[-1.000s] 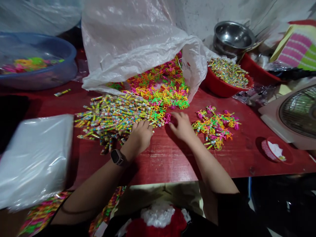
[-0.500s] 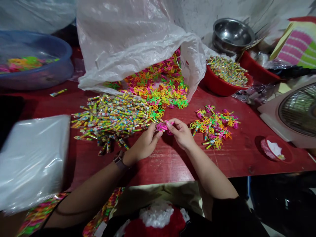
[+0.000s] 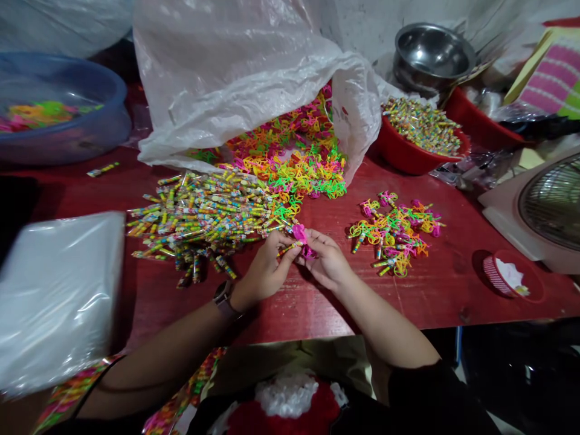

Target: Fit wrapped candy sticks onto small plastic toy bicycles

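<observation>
My left hand (image 3: 267, 272) pinches a thin wrapped candy stick (image 3: 287, 249) by its end. My right hand (image 3: 326, 263) holds a pink plastic ring shape (image 3: 299, 234), and the two items meet between my fingertips. Just left of my hands lies a heap of wrapped candy sticks (image 3: 203, 220). Behind it, neon plastic shapes (image 3: 290, 160) spill from a white plastic sack (image 3: 240, 78). To the right of my right hand lies a smaller pile of sticks joined to coloured plastic shapes (image 3: 394, 232).
All this lies on a red wooden table (image 3: 362, 302). A red bowl of candy sticks (image 3: 419, 136) and a steel bowl (image 3: 432, 54) stand at the back right. A blue basin (image 3: 58, 109), clear plastic sheets (image 3: 58, 302), a fan (image 3: 555, 202) and a small red basket (image 3: 512, 275) surround the work.
My hands have come together. The left hand, empty-looking a second ago at the heap's edge, now has a candy stick, and the right hand has lifted the pink plastic shape against it.
</observation>
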`<state>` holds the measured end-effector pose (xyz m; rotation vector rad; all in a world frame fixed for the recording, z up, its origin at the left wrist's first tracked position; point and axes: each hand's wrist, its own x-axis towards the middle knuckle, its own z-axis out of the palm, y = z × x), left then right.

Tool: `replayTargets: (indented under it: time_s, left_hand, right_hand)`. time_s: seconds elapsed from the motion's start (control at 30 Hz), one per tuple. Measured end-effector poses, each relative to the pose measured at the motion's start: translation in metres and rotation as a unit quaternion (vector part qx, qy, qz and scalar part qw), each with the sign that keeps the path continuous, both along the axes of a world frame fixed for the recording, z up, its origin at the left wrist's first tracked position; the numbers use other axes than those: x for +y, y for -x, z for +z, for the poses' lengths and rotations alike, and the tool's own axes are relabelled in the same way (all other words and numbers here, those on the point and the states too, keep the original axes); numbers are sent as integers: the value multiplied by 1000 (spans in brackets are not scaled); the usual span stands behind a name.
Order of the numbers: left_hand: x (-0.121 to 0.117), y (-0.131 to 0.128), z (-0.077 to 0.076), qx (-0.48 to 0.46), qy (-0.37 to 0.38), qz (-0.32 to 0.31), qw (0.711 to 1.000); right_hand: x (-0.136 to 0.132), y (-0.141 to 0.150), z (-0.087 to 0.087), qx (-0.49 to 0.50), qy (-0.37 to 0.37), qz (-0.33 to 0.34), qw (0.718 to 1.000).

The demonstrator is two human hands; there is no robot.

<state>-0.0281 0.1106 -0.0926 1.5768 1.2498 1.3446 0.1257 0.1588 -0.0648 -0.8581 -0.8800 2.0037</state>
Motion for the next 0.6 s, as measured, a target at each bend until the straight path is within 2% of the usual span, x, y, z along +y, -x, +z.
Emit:
replayTargets:
  time_s: [0.13, 0.23, 0.3, 0.43, 0.6]
  left_hand:
    - [-1, -1, 0, 15, -26, 1, 1000]
    - [-2, -2, -1, 34, -35, 5, 999]
    - [-4, -4, 0, 47, -27, 19, 998]
    - [-8, -12, 3, 38, -3, 63, 997]
    - [-9, -15, 3, 56, 14, 96, 994]
  right_hand:
    - [-1, 2, 1, 9, -6, -21, 1000]
    - [-4, 8, -3, -13, -55, -53, 997]
    - [-7, 13, -8, -47, -101, -104, 988]
    - [-15, 20, -19, -152, -193, -195, 950]
    - [-21, 28, -23, -274, -292, -227, 888]
